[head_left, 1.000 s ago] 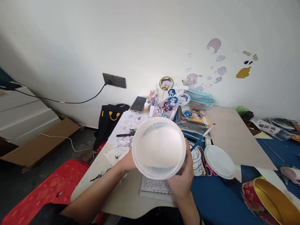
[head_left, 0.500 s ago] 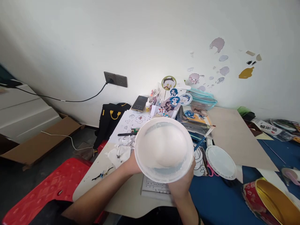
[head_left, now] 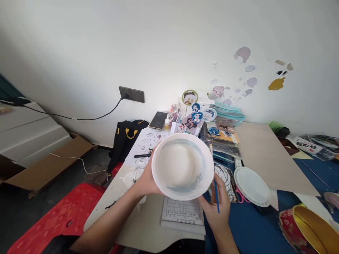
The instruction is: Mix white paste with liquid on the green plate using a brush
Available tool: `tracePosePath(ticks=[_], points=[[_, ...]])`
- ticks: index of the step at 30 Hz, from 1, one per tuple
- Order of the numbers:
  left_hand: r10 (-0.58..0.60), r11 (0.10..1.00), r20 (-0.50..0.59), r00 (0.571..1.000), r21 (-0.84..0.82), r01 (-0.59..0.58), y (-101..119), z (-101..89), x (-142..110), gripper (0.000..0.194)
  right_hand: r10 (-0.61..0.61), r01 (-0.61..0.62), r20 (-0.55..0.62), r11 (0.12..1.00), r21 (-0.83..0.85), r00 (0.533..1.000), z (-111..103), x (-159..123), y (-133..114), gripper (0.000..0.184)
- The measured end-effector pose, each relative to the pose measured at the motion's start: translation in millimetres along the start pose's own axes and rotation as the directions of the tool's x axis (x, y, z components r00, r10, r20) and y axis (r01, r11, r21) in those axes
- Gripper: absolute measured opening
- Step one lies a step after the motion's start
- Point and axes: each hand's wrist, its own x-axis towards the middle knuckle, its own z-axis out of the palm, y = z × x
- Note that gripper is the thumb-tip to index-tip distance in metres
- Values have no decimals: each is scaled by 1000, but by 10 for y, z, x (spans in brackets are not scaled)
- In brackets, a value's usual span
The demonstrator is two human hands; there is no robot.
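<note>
Nearest, a blue-handled brush (head_left: 216,192) is pinched in the right hand (head_left: 215,206), its grip closed on the handle. Just beyond, a white bowl (head_left: 182,165) of white paste is held tilted above the worktop (head_left: 137,225), the left hand (head_left: 144,180) gripping its rim. Farther off, a white lid (head_left: 251,181) lies flat

The left hand (head_left: 144,181) holds a white bowl (head_left: 182,165) (white liquid inside) tilted toward the camera above the cluttered bench (head_left: 148,225); the right hand (head_left: 218,206) grips a blue-handled paintbrush (head_left: 215,187) beside its rim.
</note>
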Motion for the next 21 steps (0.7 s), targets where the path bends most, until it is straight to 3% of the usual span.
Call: tracePosePath(ticks=[3,8,13,21], points=[[60,998,33,998,3,-60,8,-100,55,113,16,-12,-112,999,43,994,-104,5,0,36],[37,995,101,994,91,-46,43,-269,129,110,148,-134,-260,988,70,954,-251,-71,50,16],[-24,983,140,990,182,-1,70,-351,155,114,121,-118,-272,993,26,955,-312,-117,80,16],[-15,975,155,988,220,-20,45,-372,149,112,122,-124,-279,992,9,953,-330,-106,54,18]])
